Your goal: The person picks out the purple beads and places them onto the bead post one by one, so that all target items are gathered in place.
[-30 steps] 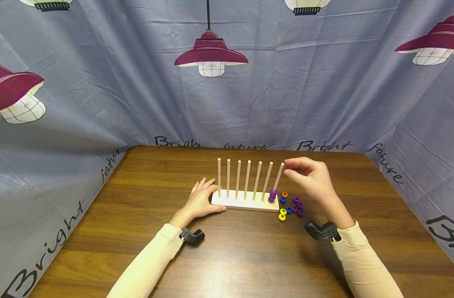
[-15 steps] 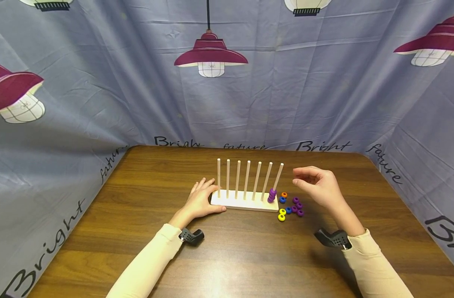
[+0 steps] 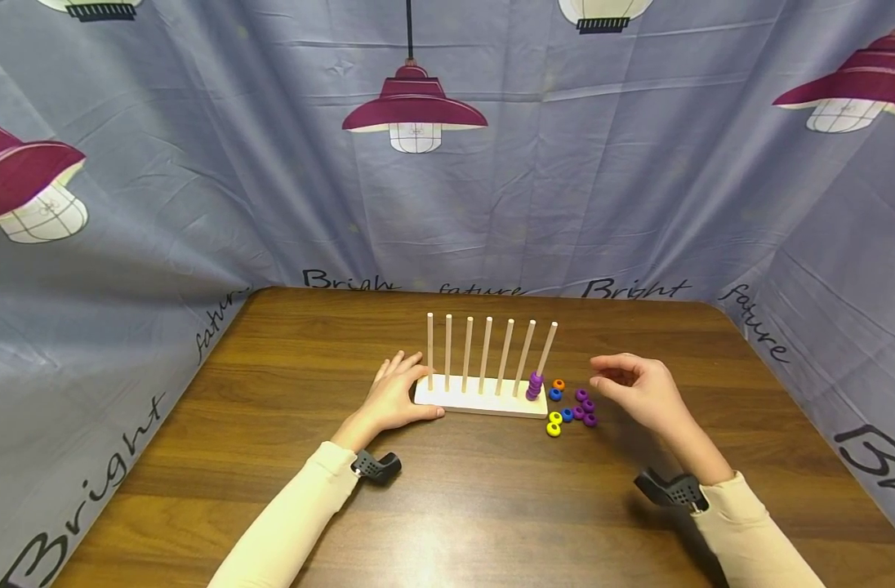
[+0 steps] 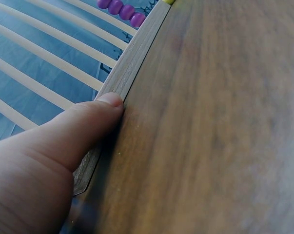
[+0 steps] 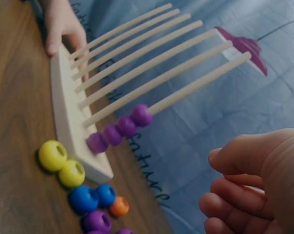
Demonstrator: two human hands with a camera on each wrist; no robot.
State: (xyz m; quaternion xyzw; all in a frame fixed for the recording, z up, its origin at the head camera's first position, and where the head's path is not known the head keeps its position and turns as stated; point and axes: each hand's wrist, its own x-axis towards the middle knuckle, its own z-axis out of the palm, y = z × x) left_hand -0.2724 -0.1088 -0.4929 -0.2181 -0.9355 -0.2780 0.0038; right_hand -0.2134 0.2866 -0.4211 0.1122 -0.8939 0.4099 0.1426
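A pale wooden stand [image 3: 484, 402] with a row of upright pegs sits on the table, several purple beads [image 5: 127, 126] stacked low on its rightmost peg. My left hand [image 3: 394, 396] holds the stand's left end, thumb [image 4: 95, 117] along the front edge and fingers behind. To the right of the stand, my right hand [image 3: 642, 392] hovers over the table beside the loose beads, its fingers loosely bent and nothing between thumb and fingertips. Those loose beads are yellow [image 3: 554, 429], blue [image 3: 567, 415], orange [image 3: 559, 385] and purple [image 3: 590, 420].
The brown wooden table [image 3: 462, 506] ends at a blue-grey curtain [image 3: 550, 204] printed with lamps and lettering, which also hangs at both sides. A dark wrist camera [image 3: 376, 468] is strapped to each arm.
My right hand has moved away from the top of the rightmost peg, to the right and down towards the table. The left hand and the stand stay in place.
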